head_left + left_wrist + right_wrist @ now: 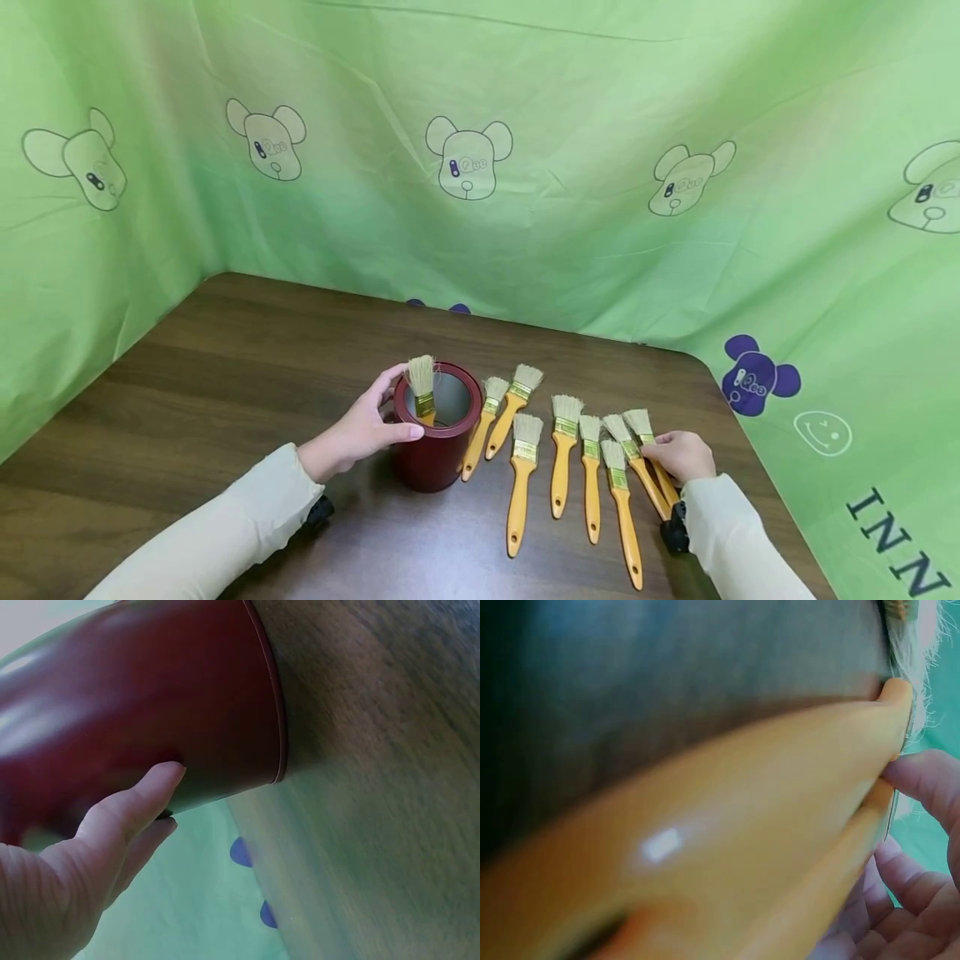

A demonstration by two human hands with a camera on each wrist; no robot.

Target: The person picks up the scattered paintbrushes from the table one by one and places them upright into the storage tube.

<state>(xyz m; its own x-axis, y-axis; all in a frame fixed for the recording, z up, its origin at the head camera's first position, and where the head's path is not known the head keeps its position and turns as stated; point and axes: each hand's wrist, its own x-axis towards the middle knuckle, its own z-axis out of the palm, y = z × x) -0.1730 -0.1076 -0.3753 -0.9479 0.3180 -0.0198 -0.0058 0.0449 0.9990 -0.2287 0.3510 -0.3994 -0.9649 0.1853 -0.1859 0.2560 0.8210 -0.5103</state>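
One brush [423,392] stands bristles-up in the can [427,462] within the left hand's curled grip [367,429]; the right hand [681,456] pinches a second brush [639,423]; seven loose brushes [519,500] lie left of those fingers.

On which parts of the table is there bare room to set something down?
The widest free patch lies left of the red can, between the green curtain and left sleeve; a strip behind the brushes, along that curtain, is also bare. Crowded: from the can to the right hand, where brushes lie close together.
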